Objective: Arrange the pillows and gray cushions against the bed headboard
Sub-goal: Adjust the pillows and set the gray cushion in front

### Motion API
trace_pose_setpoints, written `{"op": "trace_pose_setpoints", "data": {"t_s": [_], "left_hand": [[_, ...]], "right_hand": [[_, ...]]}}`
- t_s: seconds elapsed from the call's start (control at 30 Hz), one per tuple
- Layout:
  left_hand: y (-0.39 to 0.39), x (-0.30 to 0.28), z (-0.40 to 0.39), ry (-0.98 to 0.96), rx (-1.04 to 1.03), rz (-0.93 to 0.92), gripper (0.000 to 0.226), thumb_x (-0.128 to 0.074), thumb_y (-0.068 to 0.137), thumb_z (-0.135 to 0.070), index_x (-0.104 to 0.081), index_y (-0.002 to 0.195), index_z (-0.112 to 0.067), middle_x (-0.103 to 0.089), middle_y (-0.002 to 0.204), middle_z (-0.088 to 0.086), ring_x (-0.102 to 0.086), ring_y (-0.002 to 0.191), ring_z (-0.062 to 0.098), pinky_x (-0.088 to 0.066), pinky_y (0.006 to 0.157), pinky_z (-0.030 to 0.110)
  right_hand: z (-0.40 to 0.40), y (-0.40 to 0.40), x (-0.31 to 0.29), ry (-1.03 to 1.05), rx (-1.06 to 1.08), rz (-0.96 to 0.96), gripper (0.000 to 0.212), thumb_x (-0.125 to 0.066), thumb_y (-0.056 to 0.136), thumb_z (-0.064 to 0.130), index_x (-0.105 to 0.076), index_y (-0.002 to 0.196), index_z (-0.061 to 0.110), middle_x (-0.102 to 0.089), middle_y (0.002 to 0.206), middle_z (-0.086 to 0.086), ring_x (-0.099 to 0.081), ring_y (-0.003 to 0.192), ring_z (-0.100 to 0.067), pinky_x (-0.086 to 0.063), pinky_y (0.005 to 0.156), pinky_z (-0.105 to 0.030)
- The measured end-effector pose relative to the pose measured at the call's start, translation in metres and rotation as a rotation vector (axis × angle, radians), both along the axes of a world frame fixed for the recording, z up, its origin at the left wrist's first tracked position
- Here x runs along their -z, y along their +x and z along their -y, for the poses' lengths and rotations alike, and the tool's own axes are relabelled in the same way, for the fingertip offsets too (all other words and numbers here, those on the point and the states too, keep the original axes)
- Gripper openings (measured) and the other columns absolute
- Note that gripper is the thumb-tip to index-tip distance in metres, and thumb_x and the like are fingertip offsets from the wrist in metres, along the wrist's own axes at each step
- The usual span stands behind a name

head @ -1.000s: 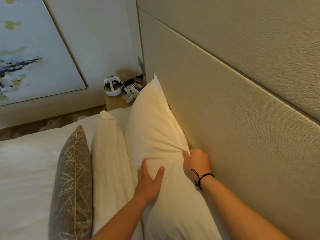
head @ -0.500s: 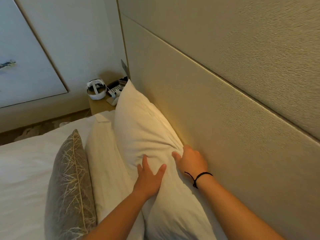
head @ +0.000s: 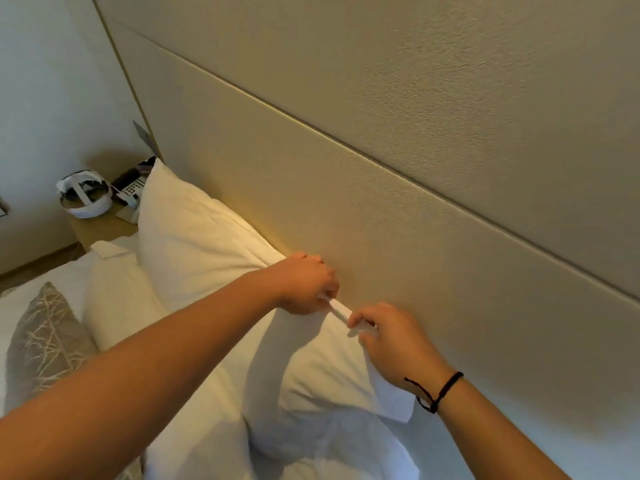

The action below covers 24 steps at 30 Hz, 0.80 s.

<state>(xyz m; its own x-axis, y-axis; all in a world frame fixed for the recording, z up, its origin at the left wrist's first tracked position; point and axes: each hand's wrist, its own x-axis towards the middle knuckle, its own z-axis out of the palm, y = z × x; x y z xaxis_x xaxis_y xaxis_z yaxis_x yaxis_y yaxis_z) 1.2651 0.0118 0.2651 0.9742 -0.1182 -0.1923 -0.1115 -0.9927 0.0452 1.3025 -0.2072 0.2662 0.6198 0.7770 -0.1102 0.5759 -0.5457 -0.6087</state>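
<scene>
pillow against beige headboard

A wooden bedside table stands at the far left, beside the bed's head end, against a pale wall. On its top, a white headset with a looped strap sits toward the left edge, with a white keypad device and a dark object, too small to identify, near the right edge. A strip of wood skirting runs along the wall's foot.
</scene>
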Motion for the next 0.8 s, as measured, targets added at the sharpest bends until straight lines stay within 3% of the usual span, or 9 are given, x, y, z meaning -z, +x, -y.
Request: {"op": "trace_pose_setpoints", "data": {"t_s": [0.1, 0.2, 0.3, 0.47, 0.57, 0.6, 0.67, 0.73, 0.8], "left_hand": [[0.008, -0.003, 0.004, -0.088, -0.005, 0.068, 0.017, -0.061, 0.09, -0.039, -0.067, 0.099, -0.026, -0.066, 0.1, -0.004, -0.05, 0.091, 0.016, -0.039, 0.07, 0.03], [0.007, 0.002, 0.007, -0.142, -0.074, 0.132, 0.014, -0.061, 0.09, -0.035, -0.068, 0.096, -0.024, -0.065, 0.099, -0.003, -0.058, 0.093, 0.019, -0.049, 0.071, 0.033], [0.002, 0.018, 0.016, -0.178, -0.131, 0.19, 0.012, -0.059, 0.088, -0.03, -0.068, 0.093, -0.023, -0.065, 0.097, -0.003, -0.059, 0.092, 0.021, -0.048, 0.07, 0.032], [-0.006, 0.044, 0.03, -0.212, -0.227, 0.217, 0.012, -0.057, 0.086, -0.027, -0.067, 0.085, -0.022, -0.058, 0.088, -0.002, -0.06, 0.088, 0.023, -0.046, 0.068, 0.032], [-0.008, 0.05, 0.026, -0.224, -0.211, 0.209, 0.013, -0.057, 0.089, -0.027, -0.068, 0.087, -0.02, -0.057, 0.089, -0.002, -0.06, 0.087, 0.022, -0.051, 0.07, 0.034], [-0.008, 0.05, 0.023, -0.232, -0.204, 0.203, 0.014, -0.057, 0.09, -0.029, -0.069, 0.09, -0.021, -0.059, 0.093, -0.002, -0.06, 0.088, 0.021, -0.052, 0.072, 0.035], [-0.009, 0.049, 0.013, -0.232, -0.178, 0.206, 0.018, -0.058, 0.092, -0.036, -0.069, 0.097, -0.023, -0.062, 0.101, -0.002, -0.059, 0.092, 0.019, -0.053, 0.076, 0.034], [-0.011, 0.048, 0.0, -0.181, -0.134, 0.226, 0.023, -0.055, 0.095, -0.042, -0.067, 0.104, -0.024, -0.062, 0.104, -0.002, -0.057, 0.091, 0.017, -0.053, 0.077, 0.033], [-0.015, 0.046, -0.015, -0.108, -0.094, 0.251, 0.028, -0.052, 0.096, -0.047, -0.064, 0.106, -0.024, -0.062, 0.103, -0.003, -0.054, 0.089, 0.015, -0.052, 0.076, 0.03]], "right_hand": [[0.026, -0.005, -0.004, -0.079, -0.008, 0.195, 0.02, -0.054, 0.094, 0.013, -0.068, 0.096, 0.026, -0.06, 0.095, 0.008, -0.054, 0.082, -0.011, -0.048, 0.071, -0.026], [0.044, -0.019, 0.0, -0.134, 0.047, 0.528, 0.016, -0.071, 0.08, 0.006, -0.063, 0.073, 0.017, -0.052, 0.071, 0.001, -0.049, 0.054, -0.021, -0.041, 0.045, -0.033], [0.051, -0.036, 0.01, -0.237, 0.108, 0.588, 0.037, -0.081, 0.051, -0.009, -0.054, 0.058, 0.015, -0.046, 0.059, -0.002, -0.036, 0.038, -0.02, -0.023, 0.037, -0.026], [0.055, -0.052, 0.032, -0.397, 0.104, 0.517, 0.049, -0.088, 0.019, -0.006, -0.054, 0.046, 0.018, -0.05, 0.052, -0.003, -0.046, 0.035, -0.019, -0.024, 0.035, -0.022], [0.047, -0.052, 0.031, -0.403, 0.068, 0.49, 0.039, -0.086, 0.036, 0.0, -0.06, 0.058, 0.019, -0.053, 0.062, -0.001, -0.049, 0.042, -0.019, -0.025, 0.038, -0.025], [0.04, -0.05, 0.031, -0.378, 0.062, 0.476, 0.031, -0.083, 0.056, 0.006, -0.064, 0.075, 0.021, -0.056, 0.074, 0.001, -0.054, 0.053, -0.018, -0.03, 0.043, -0.026], [0.023, -0.043, 0.034, -0.248, 0.089, 0.395, 0.022, -0.053, 0.094, 0.018, -0.06, 0.112, 0.028, -0.057, 0.104, 0.007, -0.059, 0.078, -0.015, -0.042, 0.058, -0.025], [0.001, -0.036, 0.034, -0.086, 0.115, 0.223, 0.029, -0.038, 0.103, 0.027, -0.055, 0.125, 0.031, -0.054, 0.12, 0.01, -0.06, 0.091, -0.012, -0.048, 0.074, -0.025], [-0.024, -0.027, 0.034, 0.03, 0.118, 0.097, 0.028, -0.042, 0.102, 0.028, -0.059, 0.125, 0.028, -0.054, 0.125, 0.009, -0.058, 0.101, -0.01, -0.047, 0.086, -0.023]]}}
